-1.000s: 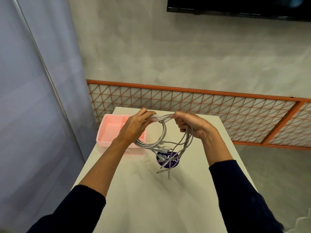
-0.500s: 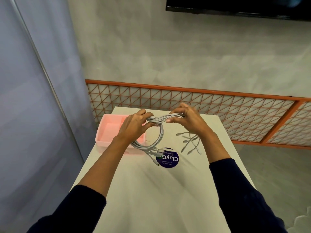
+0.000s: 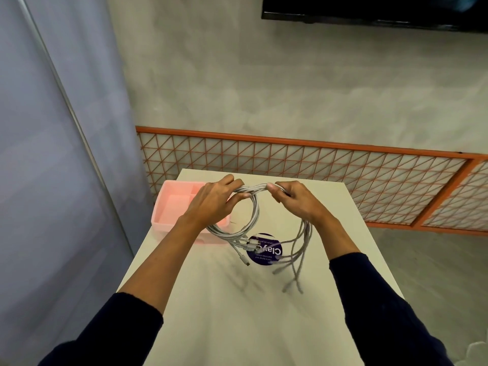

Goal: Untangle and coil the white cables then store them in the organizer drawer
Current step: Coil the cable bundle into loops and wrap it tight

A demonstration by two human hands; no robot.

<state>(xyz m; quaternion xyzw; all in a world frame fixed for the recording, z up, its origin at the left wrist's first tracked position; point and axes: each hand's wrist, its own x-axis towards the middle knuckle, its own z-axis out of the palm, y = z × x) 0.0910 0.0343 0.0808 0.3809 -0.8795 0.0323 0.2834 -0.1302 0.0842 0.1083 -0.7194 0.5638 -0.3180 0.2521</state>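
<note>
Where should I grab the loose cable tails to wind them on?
Probably just below the right hand, from the right: the loose tails hang bunched there but fan apart lower down, and the coil in the left hand blocks the left.

The cables (image 3: pixel 255 207) are looking white. The organizer drawer (image 3: pixel 164 225) at the cream tabletop's (image 3: pixel 237 326) far-left corner is glowing pink. A round sticker (image 3: pixel 270 257) is showing purple with white lettering.

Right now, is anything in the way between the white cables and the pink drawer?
Nothing visible blocks the way. The left hand and right hand hold the white cables above the table, right beside the pink drawer, whose top is open. Only the left forearm crosses its near corner.
</note>
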